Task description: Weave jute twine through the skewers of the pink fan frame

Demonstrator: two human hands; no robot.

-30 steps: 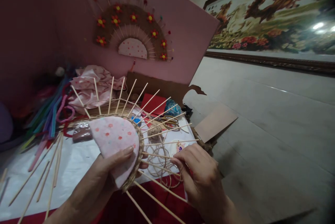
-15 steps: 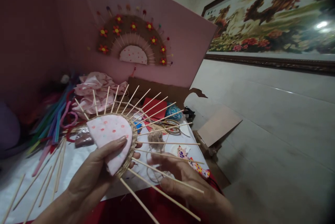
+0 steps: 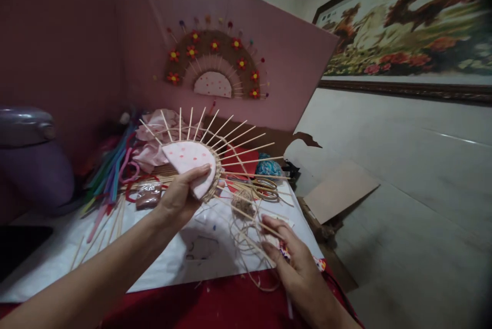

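Observation:
My left hand grips a half-circle piece covered in white cloth with pink dots, thumb on its face. Woven twine edges the curve, and thin wooden sticks fan out from it. A loose twine strand arches past the sticks on the upper side. At the lower right, my right hand is by the lowest stick ends, its thumb and fingers apart. Whether it touches the sticks or the twine there, I cannot tell. Loops of twine lie beside it, below a twine ball.
Scissors, blue yarn and red sheets lie behind. Crumpled pink cloth, coloured pipe cleaners and loose sticks are at left. A finished fan-shaped decoration hangs on the pink board.
My left hand has carried the half-circle piece farther away and up. My right hand has drawn back from under the sticks toward their lower ends. The view has shifted left.

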